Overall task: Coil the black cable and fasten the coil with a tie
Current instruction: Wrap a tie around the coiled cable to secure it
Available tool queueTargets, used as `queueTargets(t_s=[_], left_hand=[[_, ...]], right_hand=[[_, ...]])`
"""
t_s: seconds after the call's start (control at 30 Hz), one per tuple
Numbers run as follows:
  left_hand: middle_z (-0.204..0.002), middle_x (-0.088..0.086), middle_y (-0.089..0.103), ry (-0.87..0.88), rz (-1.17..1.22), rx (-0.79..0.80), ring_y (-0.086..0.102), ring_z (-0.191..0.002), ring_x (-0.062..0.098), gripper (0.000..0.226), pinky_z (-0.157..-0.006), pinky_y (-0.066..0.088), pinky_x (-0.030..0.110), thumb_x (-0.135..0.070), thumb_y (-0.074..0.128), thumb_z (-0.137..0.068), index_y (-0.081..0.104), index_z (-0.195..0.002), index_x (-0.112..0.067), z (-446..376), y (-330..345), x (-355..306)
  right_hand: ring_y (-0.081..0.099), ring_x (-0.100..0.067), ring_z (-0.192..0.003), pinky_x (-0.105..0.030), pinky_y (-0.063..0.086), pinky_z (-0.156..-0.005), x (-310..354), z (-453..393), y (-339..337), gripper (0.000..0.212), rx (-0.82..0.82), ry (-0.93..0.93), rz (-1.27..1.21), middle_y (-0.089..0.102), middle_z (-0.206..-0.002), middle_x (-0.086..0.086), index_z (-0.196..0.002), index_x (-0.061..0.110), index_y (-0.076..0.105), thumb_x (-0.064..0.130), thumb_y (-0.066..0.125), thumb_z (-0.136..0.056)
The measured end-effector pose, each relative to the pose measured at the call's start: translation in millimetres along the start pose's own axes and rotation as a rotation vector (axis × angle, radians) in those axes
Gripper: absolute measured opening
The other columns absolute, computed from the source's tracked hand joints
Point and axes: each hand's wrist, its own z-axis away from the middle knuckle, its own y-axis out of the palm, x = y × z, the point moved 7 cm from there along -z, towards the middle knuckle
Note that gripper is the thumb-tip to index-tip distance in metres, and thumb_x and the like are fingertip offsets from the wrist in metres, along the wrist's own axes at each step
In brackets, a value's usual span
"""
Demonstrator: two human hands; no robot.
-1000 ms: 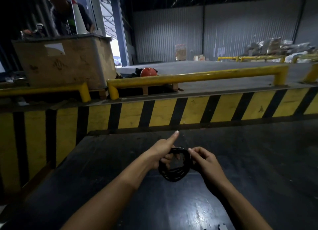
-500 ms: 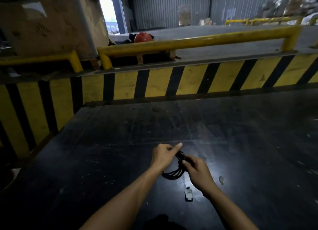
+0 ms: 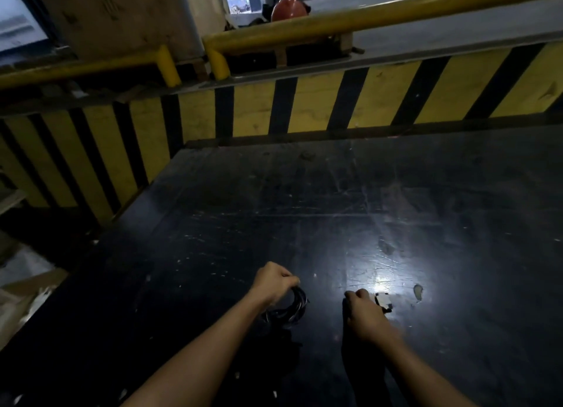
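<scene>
**Coil held, tie to be fetched**

Left hand (image 3: 275, 281) closed in a fist around the top of the black cable (image 3: 289, 310), already wound into a coil hanging down to the dark desk (image 3: 304, 193). Right hand (image 3: 364, 315) well apart from the coil, knuckles curled, fingertips at a small pale object (image 3: 383, 300) lying in the glare patch; probably the tie, though too washed out to confirm. Impossible to tell whether anything is pinched yet.

To do this step well: keep the left fist tight so no loop slips or springs loose while the other hand is away. Pinch the small piece cleanly off the flat surface, perhaps by sliding a nail under its edge. Bring it back to the coil rather than dragging the coil across. Wrap across all strands at one spot, close beside the left fist, then cinch.

Desk black, glossy, heavily scratched, with a bright reflection near the right hand and a chipped spot just beyond. Behind it, a yellow-and-black striped barrier (image 3: 350, 101), yellow rails (image 3: 365, 19) above, an orange hard hat (image 3: 288, 8) and a large brown crate (image 3: 122, 13) further back. Dim, industrial hall.
</scene>
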Motion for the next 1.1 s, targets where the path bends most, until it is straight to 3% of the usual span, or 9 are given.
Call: queueTargets(t_s=[0.13,0.2,0.33,0.5,0.6,0.77,0.87,0.97,1.1], left_hand=[[-0.082,0.005,0.072,-0.002,-0.039,0.024,0.049,-0.048,0.002,0.017,-0.038,0.036,0.013,-0.021,0.065,-0.081,0.078,-0.086,-0.011,6,-3,4],[-0.079,0.004,0.071,0.01,-0.049,0.047,0.045,-0.04,-0.001,0.019,-0.035,0.033,0.012,-0.02,0.064,-0.08,0.078,-0.086,-0.009,6,-4,3],[-0.095,0.001,0.075,0.083,-0.064,0.095,0.048,-0.042,0.001,0.019,-0.035,0.034,0.011,-0.02,0.064,-0.08,0.078,-0.09,-0.011,7,-11,-13],[-0.106,0.012,0.073,0.276,-0.08,0.121,0.058,-0.044,0.008,0.024,-0.034,0.03,0.004,-0.016,0.063,-0.086,0.074,-0.102,-0.003,9,-31,-69],[-0.089,0.007,0.073,0.373,-0.045,0.157,0.048,-0.032,-0.005,0.026,-0.033,0.03,0.005,-0.015,0.062,-0.087,0.072,-0.106,0.0,13,-46,-104],[-0.064,-0.001,0.059,0.459,0.012,0.22,0.034,-0.035,0.004,0.023,-0.037,0.027,0.021,-0.022,0.061,-0.086,0.075,-0.096,-0.007,15,-68,-135],[-0.039,-0.011,0.041,0.47,0.064,0.291,0.028,-0.034,0.004,0.019,-0.041,0.022,0.024,-0.021,0.058,-0.089,0.072,-0.085,-0.008,17,-71,-144],[-0.043,-0.006,0.024,0.466,0.191,0.394,0.021,-0.035,0.006,0.023,-0.04,0.015,0.023,-0.028,0.06,-0.09,0.068,-0.078,-0.01,16,-72,-150],[-0.042,-0.008,0.023,0.477,0.217,0.447,0.019,-0.036,0.006,0.031,-0.039,0.013,0.021,-0.039,0.06,-0.089,0.066,-0.07,-0.016,16,-80,-157]], right_hand=[[0.058,-0.03,-0.093,-0.032,0.044,-0.073,-1,-1,9,0.015,-0.04,0.025,-0.087,0.053,-0.109,-0.013,-0.101,0.008,0.055,0.01,0.049,-0.087],[0.06,-0.03,-0.089,-0.032,0.045,-0.071,-2,-3,7,0.011,-0.058,0.028,-0.157,0.058,-0.1,-0.013,-0.092,0.007,0.06,0.01,0.052,-0.085],[0.067,-0.024,-0.073,-0.036,0.054,-0.072,12,-4,-25,0.008,-0.151,-0.049,-0.36,0.072,-0.083,-0.015,-0.079,0.011,0.066,0.004,0.062,-0.078],[0.068,-0.012,-0.056,-0.03,0.058,-0.062,43,5,-96,0.025,-0.198,-0.171,-0.744,0.068,-0.073,-0.013,-0.069,0.017,0.061,-0.003,0.061,-0.084],[0.07,-0.022,-0.067,-0.036,0.057,-0.067,65,14,-142,0.018,-0.22,-0.29,-0.757,0.07,-0.076,-0.015,-0.08,0.02,0.065,0.003,0.07,-0.079],[0.068,-0.026,-0.077,-0.024,0.055,-0.068,95,28,-198,0.017,-0.276,-0.397,-0.741,0.072,-0.087,-0.024,-0.093,0.001,0.068,0.002,0.072,-0.077],[0.07,-0.027,-0.079,-0.032,0.055,-0.071,104,34,-213,0.017,-0.328,-0.405,-0.677,0.073,-0.086,-0.021,-0.09,0.003,0.07,0.007,0.075,-0.075],[0.068,-0.02,-0.071,-0.04,0.054,-0.07,108,39,-226,0.012,-0.413,-0.394,-0.625,0.074,-0.079,-0.018,-0.083,0.007,0.072,0.009,0.077,-0.073],[0.071,-0.02,-0.07,-0.042,0.056,-0.069,119,43,-239,0.007,-0.474,-0.411,-0.531,0.075,-0.073,-0.009,-0.078,0.015,0.073,0.015,0.078,-0.073]])
